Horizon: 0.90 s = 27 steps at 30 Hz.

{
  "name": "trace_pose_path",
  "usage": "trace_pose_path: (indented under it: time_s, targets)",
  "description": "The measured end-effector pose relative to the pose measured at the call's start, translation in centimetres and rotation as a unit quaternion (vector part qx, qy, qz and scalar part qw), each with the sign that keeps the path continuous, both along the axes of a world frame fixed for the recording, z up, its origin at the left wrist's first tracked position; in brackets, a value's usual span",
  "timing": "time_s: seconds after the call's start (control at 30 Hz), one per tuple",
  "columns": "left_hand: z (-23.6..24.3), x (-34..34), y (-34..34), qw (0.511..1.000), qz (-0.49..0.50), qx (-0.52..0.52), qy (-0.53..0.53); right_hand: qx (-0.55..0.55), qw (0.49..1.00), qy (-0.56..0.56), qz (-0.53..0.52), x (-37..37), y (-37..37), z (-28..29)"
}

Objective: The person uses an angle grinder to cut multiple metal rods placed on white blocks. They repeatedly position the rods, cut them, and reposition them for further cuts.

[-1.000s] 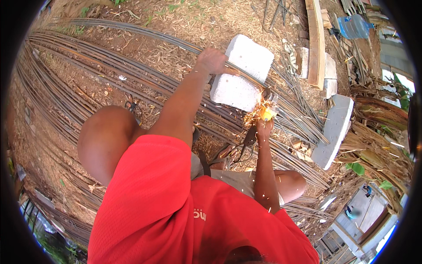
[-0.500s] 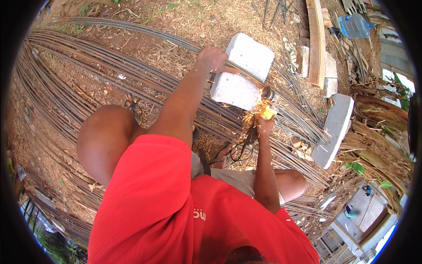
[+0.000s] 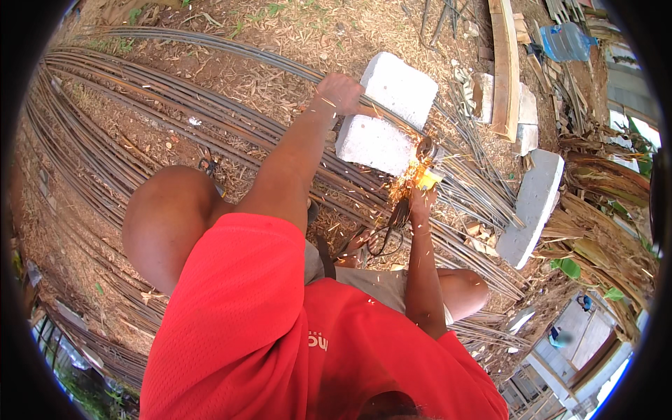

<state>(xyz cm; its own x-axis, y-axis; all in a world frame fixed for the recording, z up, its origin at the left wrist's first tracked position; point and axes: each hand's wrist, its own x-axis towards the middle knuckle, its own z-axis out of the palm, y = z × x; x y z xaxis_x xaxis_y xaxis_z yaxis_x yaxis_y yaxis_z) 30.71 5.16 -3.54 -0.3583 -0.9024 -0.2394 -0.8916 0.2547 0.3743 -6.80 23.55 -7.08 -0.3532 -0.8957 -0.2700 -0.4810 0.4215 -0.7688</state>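
Observation:
My left hand (image 3: 339,93) is closed around a bundle of long steel rebars (image 3: 280,61). The bundle lies across a pale concrete block (image 3: 400,87), which shows on both sides of the bars. In my right hand (image 3: 422,201) is a yellow angle grinder (image 3: 429,180), gripped by its body, with its disc at the bars just past the block's right edge. Orange sparks (image 3: 404,187) spray from the disc toward the ground and my legs. The exact contact point is partly hidden by the guard and sparks.
More rebars (image 3: 210,119) run across the ground beneath my arms. At the right lie a grey concrete slab (image 3: 532,206), a wooden plank (image 3: 504,70) and a blue plastic bottle (image 3: 564,42). A dark cable (image 3: 385,245) hangs near my foot.
The spark spray has grown denser and wider around the grinder. Both hands stay in nearly the same place, with only slight shifts.

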Motion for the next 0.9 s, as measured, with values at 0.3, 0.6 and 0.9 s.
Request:
trace_pose_path:
  time_s: [0.3,0.6,0.9]
  targets:
    - [0.3,-0.2,-0.5,0.999,-0.02,0.035,-0.026,-0.053,0.997,-0.012,0.051,-2.7,0.3,-3.7]
    - [-0.6,0.0,-0.5,1.0,-0.022,0.016,0.0,-0.026,0.998,-0.047,-0.023,0.7,-0.1,-0.1]
    - [-0.2,-0.1,-0.5,0.999,-0.017,0.034,-0.014,-0.066,0.997,-0.028,0.038,-1.3,-0.1,-2.5]
